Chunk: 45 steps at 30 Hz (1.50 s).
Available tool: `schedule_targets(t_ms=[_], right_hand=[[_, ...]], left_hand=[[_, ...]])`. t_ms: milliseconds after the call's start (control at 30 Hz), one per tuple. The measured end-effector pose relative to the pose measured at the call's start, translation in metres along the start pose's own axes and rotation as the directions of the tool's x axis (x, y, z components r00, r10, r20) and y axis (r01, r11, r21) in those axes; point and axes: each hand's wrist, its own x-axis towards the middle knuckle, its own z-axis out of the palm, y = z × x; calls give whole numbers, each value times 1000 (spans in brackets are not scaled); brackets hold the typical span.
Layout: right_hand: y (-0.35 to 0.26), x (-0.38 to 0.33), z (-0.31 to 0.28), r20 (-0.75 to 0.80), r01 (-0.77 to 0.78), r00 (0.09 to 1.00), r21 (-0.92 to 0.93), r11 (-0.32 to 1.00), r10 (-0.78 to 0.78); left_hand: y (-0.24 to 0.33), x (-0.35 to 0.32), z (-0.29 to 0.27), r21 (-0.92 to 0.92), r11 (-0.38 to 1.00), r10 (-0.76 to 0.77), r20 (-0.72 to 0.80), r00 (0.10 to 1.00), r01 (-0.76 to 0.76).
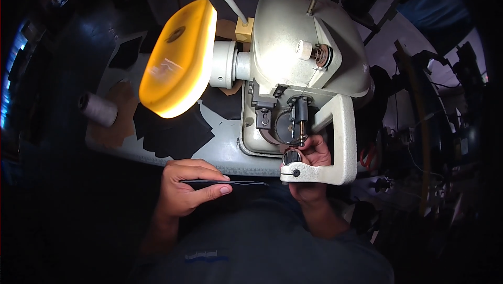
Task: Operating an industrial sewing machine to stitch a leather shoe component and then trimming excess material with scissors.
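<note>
Between the thumb and fingers of my left hand (191, 187) are thin, flat dark pieces (246, 182), seen edge-on, probably leather or cloth. They stick out to the right, in front of the table edge. My right hand (317, 153) reaches around the front bracket of a cream sewing machine (309, 38). Its fingertips are pinched together just under the needle bar (301, 121), beside a round ribbed part (292, 157). The bracket hides part of this hand, and whatever lies in the pinch is too small to make out.
A glowing yellow lamp (178, 59) hangs left of the machine. Black cut pieces (173, 132) and tan pieces (118, 103) lie on the grey table (222, 148), with a pale thread spool (98, 109) at the left. Dark clutter and red-handled scissors (368, 156) are at the right.
</note>
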Motion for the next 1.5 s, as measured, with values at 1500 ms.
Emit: schedule_targets(t_ms=[1500], right_hand=[[-66, 10, 26, -93, -350, 936, -129, 928, 340]], left_hand=[[-6, 15, 3, 36, 999, 39, 9, 999, -40]])
